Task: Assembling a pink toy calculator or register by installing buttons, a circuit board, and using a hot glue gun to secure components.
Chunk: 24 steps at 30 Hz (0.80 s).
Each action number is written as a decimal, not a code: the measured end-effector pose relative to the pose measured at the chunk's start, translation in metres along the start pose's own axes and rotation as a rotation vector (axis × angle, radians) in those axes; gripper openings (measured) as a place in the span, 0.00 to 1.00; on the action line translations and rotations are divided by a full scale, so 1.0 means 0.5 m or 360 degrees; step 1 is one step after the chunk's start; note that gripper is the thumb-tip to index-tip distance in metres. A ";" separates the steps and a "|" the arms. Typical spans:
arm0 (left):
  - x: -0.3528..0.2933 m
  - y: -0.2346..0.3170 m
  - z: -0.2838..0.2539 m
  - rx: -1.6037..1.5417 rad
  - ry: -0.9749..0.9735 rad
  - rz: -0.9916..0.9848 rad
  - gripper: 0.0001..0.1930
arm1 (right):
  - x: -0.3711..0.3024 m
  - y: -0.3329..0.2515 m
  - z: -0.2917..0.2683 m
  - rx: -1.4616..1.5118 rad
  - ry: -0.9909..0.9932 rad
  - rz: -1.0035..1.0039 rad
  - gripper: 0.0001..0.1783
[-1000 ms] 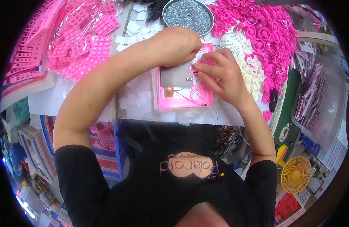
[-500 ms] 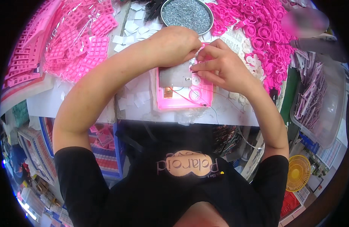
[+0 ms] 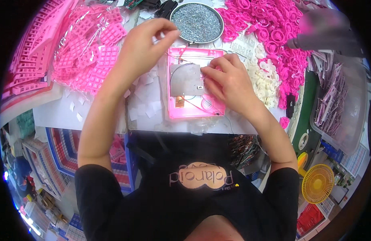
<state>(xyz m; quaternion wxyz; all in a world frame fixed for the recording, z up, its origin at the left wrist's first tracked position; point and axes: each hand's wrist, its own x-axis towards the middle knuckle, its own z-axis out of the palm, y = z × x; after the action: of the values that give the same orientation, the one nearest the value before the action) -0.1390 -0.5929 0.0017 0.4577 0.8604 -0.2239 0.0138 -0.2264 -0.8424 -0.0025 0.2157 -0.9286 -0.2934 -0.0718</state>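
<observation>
A shallow pink plastic casing (image 3: 177,114) lies on the worktable with a grey metal plate (image 3: 184,83) across its middle. Thin red and dark wires (image 3: 196,105) run through the casing and past its lower right edge. My right hand (image 3: 233,82) rests over the casing's right side, fingers bent together at the plate's right edge; what they pinch is hidden. Raised above the casing's upper left corner, my left hand (image 3: 143,44) has thumb and forefinger brought together, and anything between them is too small to make out. A round tray of small metal screws (image 3: 197,22) is close beyond it.
Bagged pink keypads (image 3: 107,56) and pink frames (image 3: 30,52) fill the left. Pink rings (image 3: 274,20) and white rubbery pieces (image 3: 266,82) are heaped at right, near a clear bin (image 3: 356,132). A dark blurred object (image 3: 322,40) hangs there. White paper squares (image 3: 143,105) lie scattered.
My left hand has lifted off the casing and moved left, uncovering the casing's top and the plate. My right hand stays at the plate's right edge, slightly lower.
</observation>
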 end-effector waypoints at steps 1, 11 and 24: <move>-0.011 -0.011 -0.004 -0.0038 0.0062 -0.0072 0.15 | 0.005 0.003 -0.007 0.0039 -0.0052 -0.0012 0.14; -0.015 -0.034 0.050 0.0332 0.0038 -0.0005 0.17 | 0.126 0.055 0.061 0.0123 0.0240 0.0070 0.09; -0.049 0.037 0.062 0.0158 -0.0092 0.0284 0.05 | 0.063 0.023 0.020 0.0261 0.0548 -0.0080 0.11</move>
<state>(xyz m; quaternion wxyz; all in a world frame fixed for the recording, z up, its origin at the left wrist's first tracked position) -0.1742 -0.6173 -0.0074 0.4047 0.8586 -0.3119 0.0409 -0.1937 -0.8304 -0.0074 0.3359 -0.8742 -0.2801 -0.2109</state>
